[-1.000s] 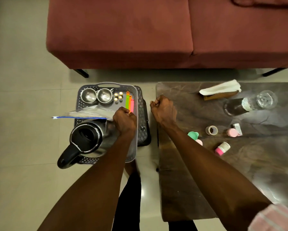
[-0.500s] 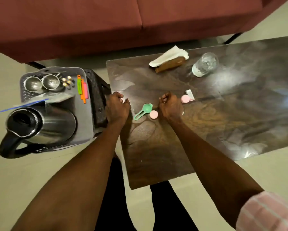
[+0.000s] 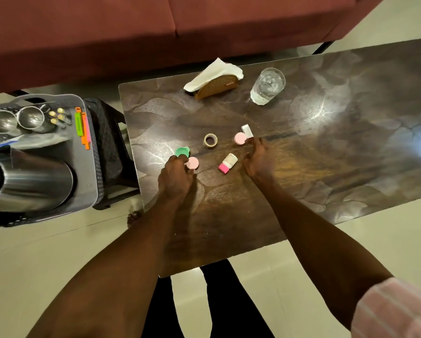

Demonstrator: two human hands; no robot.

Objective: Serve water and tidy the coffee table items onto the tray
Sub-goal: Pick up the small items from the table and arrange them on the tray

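Both hands are down on the dark surface (image 3: 302,132) among the small items left to tidy. The left hand (image 3: 176,174) has its fingers curled over a green scoop (image 3: 182,151) and touching a pink disc (image 3: 192,163) at their tips; whether it actually pinches either one I cannot tell, since the knuckles hide the contact. The right hand (image 3: 258,158) rests with fingers loosely bent and holding nothing, its tips just beside a second pink disc (image 3: 240,138) and a small white box (image 3: 247,130). Between the two hands lie a pink-and-white bottle (image 3: 227,163) on its side and, just beyond it, a tape roll (image 3: 210,140). Well beyond the fingers stand a glass of water (image 3: 268,86) and a napkin holder (image 3: 215,85). The grey tray (image 3: 82,152) sits far to the left of the left hand, already carrying a steel kettle (image 3: 29,181), two steel cups (image 3: 17,119) and coloured clips (image 3: 82,128).

These small pieces look light and stiff, likely plastic, so they should lift with a gentle fingertip pinch at the rim. The discs lie flat and may be slippery against the glossy top; sliding one to get a nail under its edge would probably help. The scoop is best taken by its handle, and the bottle round its middle, as it may roll.
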